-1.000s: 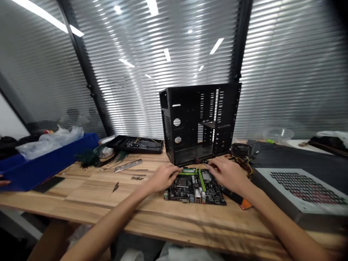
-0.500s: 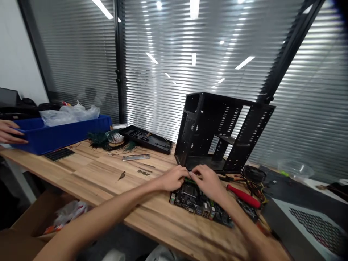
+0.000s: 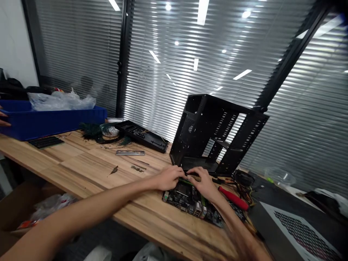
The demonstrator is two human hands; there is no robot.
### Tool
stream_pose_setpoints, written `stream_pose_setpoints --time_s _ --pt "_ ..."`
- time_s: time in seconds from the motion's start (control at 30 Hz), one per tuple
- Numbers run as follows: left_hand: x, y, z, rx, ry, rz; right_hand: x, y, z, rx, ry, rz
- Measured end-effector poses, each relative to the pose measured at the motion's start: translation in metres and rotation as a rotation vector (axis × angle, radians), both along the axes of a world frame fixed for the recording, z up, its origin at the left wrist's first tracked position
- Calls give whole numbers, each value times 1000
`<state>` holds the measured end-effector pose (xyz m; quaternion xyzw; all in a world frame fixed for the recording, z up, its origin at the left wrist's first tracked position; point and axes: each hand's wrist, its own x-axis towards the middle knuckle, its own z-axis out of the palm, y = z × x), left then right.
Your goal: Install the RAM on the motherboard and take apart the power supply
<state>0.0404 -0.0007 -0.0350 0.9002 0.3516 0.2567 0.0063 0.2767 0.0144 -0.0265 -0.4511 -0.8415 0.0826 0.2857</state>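
Observation:
A dark motherboard (image 3: 181, 198) lies flat on the wooden table, its ports facing me and a green strip near its far side. At the board's far left part is my left hand (image 3: 170, 178), fingers bent and closed at the edge. My right hand (image 3: 203, 184) arches over the far side, thumb and fingers curled down around the edge area, fingertips close to the left hand's. What exactly lies under the fingertips is hidden. Just to the right is a red-handled tool (image 3: 233, 198). Behind the hands stands an open black computer case (image 3: 198, 127), tilted in view.
A blue bin (image 3: 54, 123) with plastic bags stands at far left, another person's hand (image 3: 4, 119) at its end. A black panel (image 3: 144, 136), a metal strip (image 3: 129, 153) and cables (image 3: 246, 188) lie about. A perforated metal box (image 3: 296, 228) sits at right.
The view has turned slightly, so most things sit further left. My right thumb and forefinger are a little further apart; both hands stay at the board's far edge.

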Motion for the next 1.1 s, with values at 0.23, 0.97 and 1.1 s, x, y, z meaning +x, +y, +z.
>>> stream_pose_setpoints --time_s 0.23,0.97,1.1 --pt "-7 3 5 244 57 136 12 11 -8 -185 -110 -104" --pt "-5 -1 14 428 -188 95 22 27 -19 -397 19 -276" --pt "-5 0 14 323 -33 299 20 29 -23 -278 115 -288"
